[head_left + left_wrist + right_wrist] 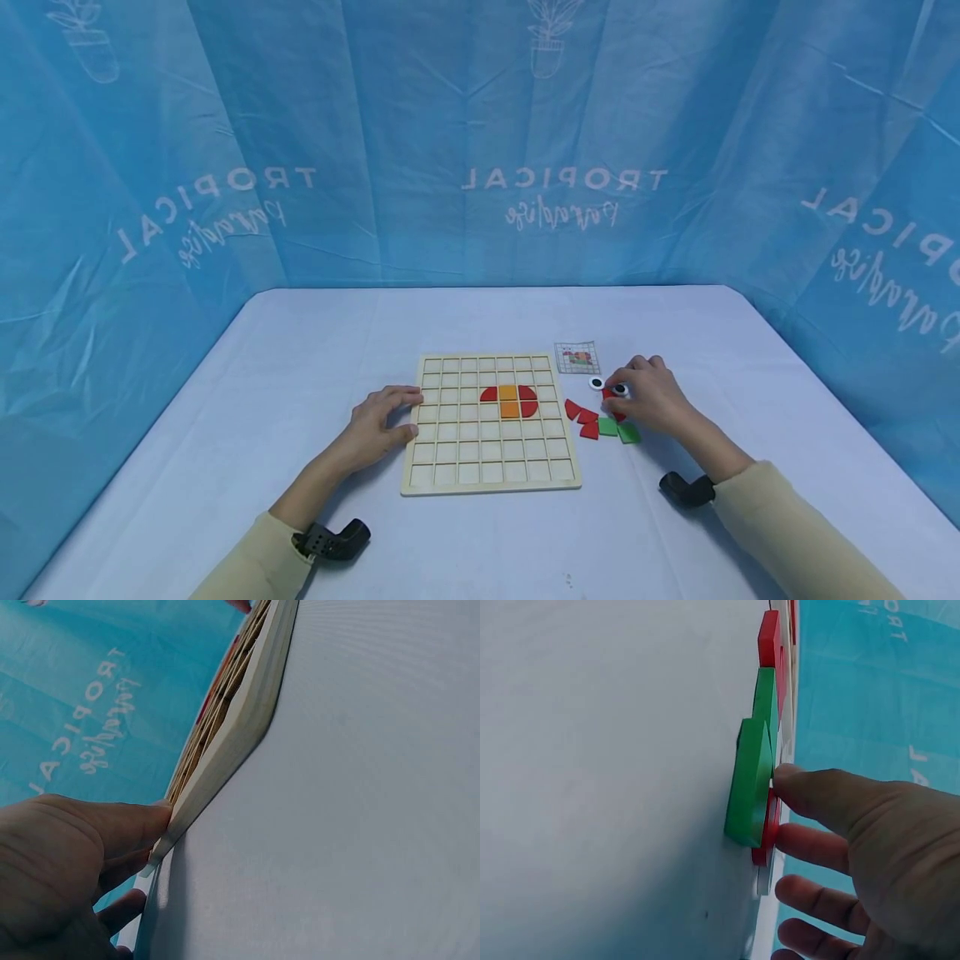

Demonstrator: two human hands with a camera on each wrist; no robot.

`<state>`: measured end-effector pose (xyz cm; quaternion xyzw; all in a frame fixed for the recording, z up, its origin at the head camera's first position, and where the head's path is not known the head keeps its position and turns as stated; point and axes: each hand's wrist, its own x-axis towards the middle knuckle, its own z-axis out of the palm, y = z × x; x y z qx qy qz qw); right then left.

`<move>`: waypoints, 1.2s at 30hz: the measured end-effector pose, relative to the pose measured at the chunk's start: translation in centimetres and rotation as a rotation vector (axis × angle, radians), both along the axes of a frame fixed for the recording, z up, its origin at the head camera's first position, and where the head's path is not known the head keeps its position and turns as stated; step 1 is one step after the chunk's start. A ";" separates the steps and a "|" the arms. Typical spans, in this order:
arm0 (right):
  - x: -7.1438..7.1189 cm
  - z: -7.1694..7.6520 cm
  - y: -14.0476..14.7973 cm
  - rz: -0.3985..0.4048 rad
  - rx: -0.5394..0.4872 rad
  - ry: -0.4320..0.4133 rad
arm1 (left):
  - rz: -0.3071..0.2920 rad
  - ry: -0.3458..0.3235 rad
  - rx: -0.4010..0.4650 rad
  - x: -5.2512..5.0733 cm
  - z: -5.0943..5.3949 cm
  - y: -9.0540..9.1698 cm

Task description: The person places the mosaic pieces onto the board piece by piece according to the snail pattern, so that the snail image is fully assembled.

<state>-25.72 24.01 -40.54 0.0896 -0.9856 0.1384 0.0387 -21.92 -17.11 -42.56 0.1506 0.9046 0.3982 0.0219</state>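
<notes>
A pale wooden grid board (457,454) lies on the table, with orange squares (509,408) and red curved pieces (528,408) set in its cells. At its left edge rests my left hand (371,429), the thumb and fairly straight fingers touching the rim; the left wrist view shows this contact at the board's side (225,750). Right of the board, my right hand (648,396) pinches a red piece (607,395) between thumb and index finger, low over the table. Green pieces (748,787) partly cover that spot in the right wrist view.
Loose red pieces (588,431) and green tiles (628,433) lie between board and right hand. Round eye pieces (596,383) sit by the right fingertips. A small pattern card (577,358) lies behind them. Blue curtains (465,100) surround the white table (337,333).
</notes>
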 end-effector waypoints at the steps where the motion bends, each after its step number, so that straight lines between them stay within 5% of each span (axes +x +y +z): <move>1: -0.1 -0.1 -0.1 -0.004 0.008 0.001 | 0.000 0.000 0.001 0.0 0.0 0.0; 7: -0.5 -0.6 -0.1 -0.020 0.033 -0.011 | -0.004 0.016 -0.013 0.0 0.1 0.0; 16: 0.4 -0.9 0.5 0.059 0.003 -0.002 | -0.009 0.020 -0.013 0.1 0.0 0.0; 26: 0.6 -0.8 1.1 -0.013 -0.018 -0.004 | -0.007 0.019 -0.017 0.0 -0.1 0.0; 36: 0.7 -0.8 1.5 0.002 -0.035 0.009 | -0.011 0.022 -0.016 0.0 0.0 0.0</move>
